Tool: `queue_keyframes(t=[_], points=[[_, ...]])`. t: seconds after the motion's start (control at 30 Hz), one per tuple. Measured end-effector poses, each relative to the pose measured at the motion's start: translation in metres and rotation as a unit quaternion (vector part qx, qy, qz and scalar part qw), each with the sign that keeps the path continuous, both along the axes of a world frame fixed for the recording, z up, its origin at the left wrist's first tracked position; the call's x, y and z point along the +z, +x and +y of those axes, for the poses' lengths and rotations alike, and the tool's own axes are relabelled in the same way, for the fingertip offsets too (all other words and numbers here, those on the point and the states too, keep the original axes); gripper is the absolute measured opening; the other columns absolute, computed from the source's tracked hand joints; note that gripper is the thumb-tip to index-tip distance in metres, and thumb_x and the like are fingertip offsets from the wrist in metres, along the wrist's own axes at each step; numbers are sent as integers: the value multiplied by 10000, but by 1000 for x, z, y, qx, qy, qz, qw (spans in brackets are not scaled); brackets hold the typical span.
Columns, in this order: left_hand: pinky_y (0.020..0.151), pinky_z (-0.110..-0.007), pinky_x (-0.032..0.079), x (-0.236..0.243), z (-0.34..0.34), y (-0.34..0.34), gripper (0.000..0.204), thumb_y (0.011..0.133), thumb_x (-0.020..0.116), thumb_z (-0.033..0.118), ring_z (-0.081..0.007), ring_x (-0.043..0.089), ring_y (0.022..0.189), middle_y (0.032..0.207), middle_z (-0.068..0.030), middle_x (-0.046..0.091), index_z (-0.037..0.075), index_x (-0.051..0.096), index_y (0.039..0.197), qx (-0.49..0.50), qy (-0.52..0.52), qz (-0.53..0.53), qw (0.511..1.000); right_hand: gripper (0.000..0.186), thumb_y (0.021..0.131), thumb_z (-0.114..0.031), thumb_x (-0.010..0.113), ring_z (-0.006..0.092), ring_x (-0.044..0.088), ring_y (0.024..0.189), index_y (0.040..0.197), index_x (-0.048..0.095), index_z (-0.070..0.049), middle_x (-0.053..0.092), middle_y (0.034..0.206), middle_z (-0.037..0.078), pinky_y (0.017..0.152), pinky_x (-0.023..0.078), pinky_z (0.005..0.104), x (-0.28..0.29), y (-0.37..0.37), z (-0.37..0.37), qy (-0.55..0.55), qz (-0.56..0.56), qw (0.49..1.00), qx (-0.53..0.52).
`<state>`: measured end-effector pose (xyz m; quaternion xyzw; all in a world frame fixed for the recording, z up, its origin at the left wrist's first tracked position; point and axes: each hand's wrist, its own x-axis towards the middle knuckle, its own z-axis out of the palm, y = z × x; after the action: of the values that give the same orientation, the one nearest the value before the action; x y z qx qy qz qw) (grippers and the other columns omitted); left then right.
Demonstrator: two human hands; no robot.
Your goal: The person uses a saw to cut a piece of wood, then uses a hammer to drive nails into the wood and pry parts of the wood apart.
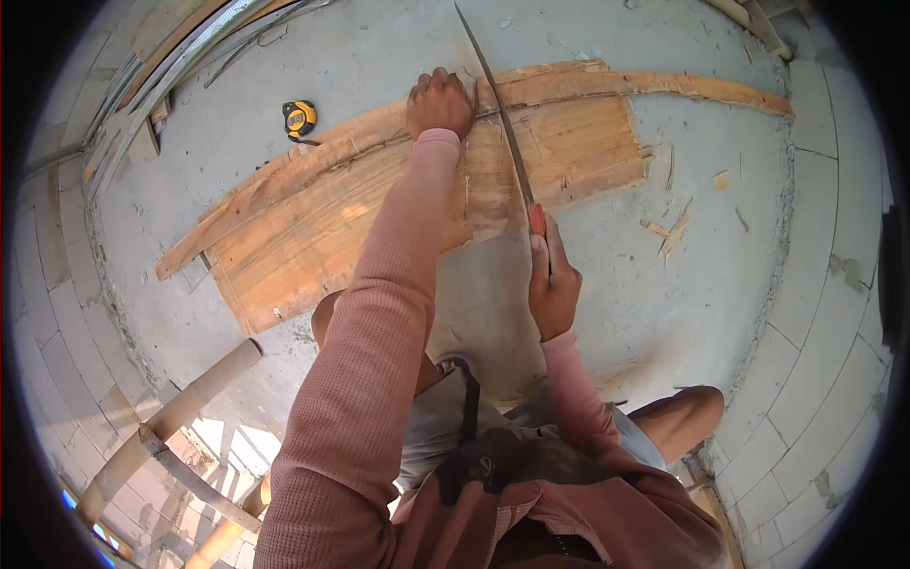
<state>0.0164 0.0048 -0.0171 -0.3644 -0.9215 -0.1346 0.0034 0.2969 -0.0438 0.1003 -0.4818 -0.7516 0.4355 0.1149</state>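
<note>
My right hand (555, 289) is closed round the red handle of a handsaw (513, 140). Its long, thin blade points away from me and crosses over a long wooden batten (355, 133), just right of my left hand (441, 102). That hand bears down on the batten, fingers curled over its far side; the fingertips are hidden. Beneath and nearer to me lies a wide, worn wooden board (313, 232), with a darker stretch around its middle. Whether the blade's teeth have entered the wood, I cannot tell.
A yellow and black tape measure (300, 119) lies beyond the batten on the concrete floor (379, 57). Wood splinters (671, 230) are scattered at right. Metal and wooden strips (175, 76) lean at far left. A pole frame (180, 412) stands near left; block walls (806, 247) flank the floor.
</note>
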Motion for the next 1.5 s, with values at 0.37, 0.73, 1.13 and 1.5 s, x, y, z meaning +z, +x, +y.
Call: queue_keyframes(t=[0.37,0.73,1.13,1.5], points=[[961,-415,507,5,8,11,431,968,581,482,-278,618,1115,1111,-85,664,81,739,984,-13,-42,-12,999,383,1039,-188,576,450,663,735,1404,581,-70,655,845,291,634,521,439,-21,-45,42,67,53,996,-8],[977,-416,509,8,10,13,436,967,588,480,-281,624,1114,1105,-91,671,72,742,978,0,-31,19,999,373,1058,-167,528,320,764,868,1399,581,-26,737,1120,226,712,586,367,26,102,-20,-58,-24,991,-117],[997,-407,501,5,3,8,429,968,583,479,-267,614,1130,1130,-80,670,82,741,996,14,-31,31,999,362,1020,-139,609,318,766,834,1351,624,7,740,1055,237,720,573,349,11,85,-28,22,50,998,-18],[945,-406,518,2,-2,0,433,955,597,488,-270,627,1079,1080,-80,666,78,738,958,11,-50,23,998,381,1030,-170,593,357,753,907,1362,602,16,721,1133,245,745,580,366,5,89,-40,36,29,999,-9]])
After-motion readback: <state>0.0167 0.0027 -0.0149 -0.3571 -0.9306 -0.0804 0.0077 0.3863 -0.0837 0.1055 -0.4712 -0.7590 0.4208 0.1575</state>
